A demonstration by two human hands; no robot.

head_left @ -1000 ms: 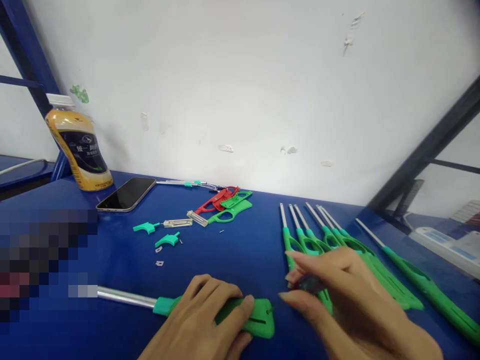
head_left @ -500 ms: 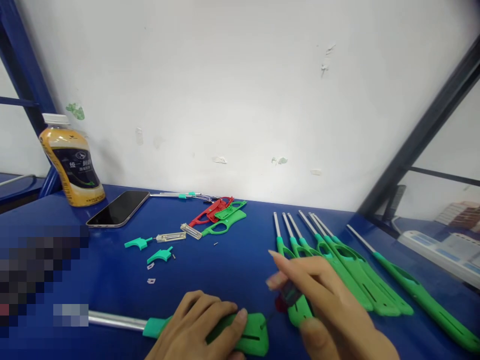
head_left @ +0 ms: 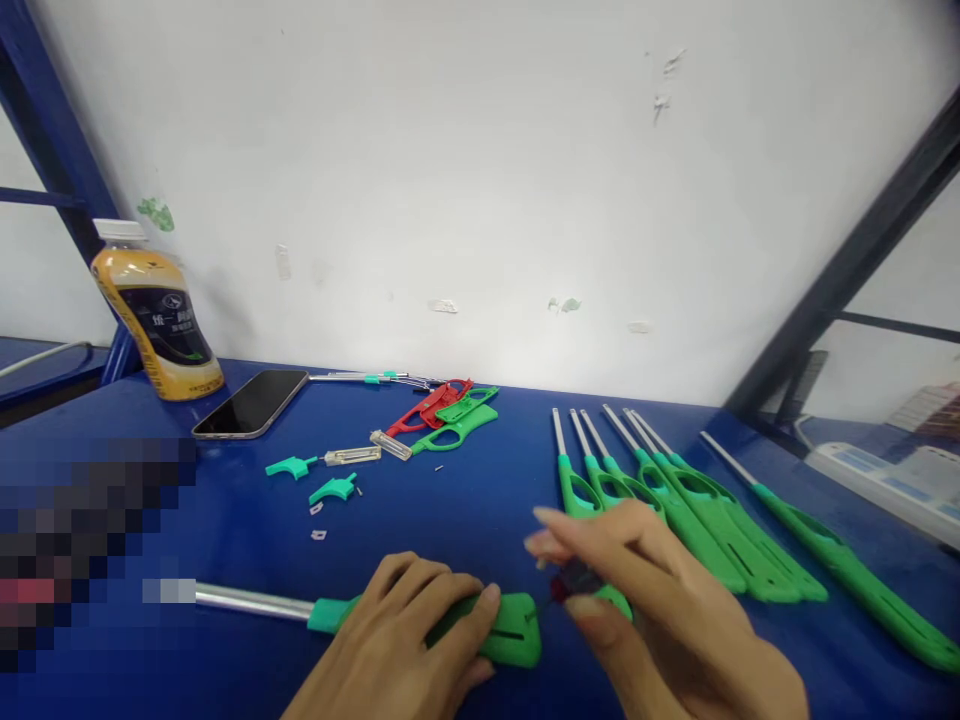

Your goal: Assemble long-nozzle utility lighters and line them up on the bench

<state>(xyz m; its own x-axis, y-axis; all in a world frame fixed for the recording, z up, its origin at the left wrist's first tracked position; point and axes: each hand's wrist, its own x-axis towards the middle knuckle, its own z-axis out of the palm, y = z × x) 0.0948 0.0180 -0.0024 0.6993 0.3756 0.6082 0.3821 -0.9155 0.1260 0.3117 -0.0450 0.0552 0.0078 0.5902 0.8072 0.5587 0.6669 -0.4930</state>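
My left hand (head_left: 405,640) presses down on the green handle of a long lighter (head_left: 510,632) that lies across the blue table, its metal tube (head_left: 247,602) pointing left. My right hand (head_left: 660,620) is closed in a pinch on a small dark and red tool (head_left: 571,580), held right at the butt end of that handle. Behind my right hand lies a row of several green lighters (head_left: 697,515) with metal tubes pointing away from me.
Loose green and red handle shells (head_left: 450,410), green triggers (head_left: 315,478) and small metal parts lie mid-table. A phone (head_left: 251,404) and a yellow bottle (head_left: 156,312) stand at the back left near the white wall. A blurred patch covers the left edge.
My right hand has moved left and down, bringing the small tool close to the end of the handle under my left hand. The left hand has stayed put.
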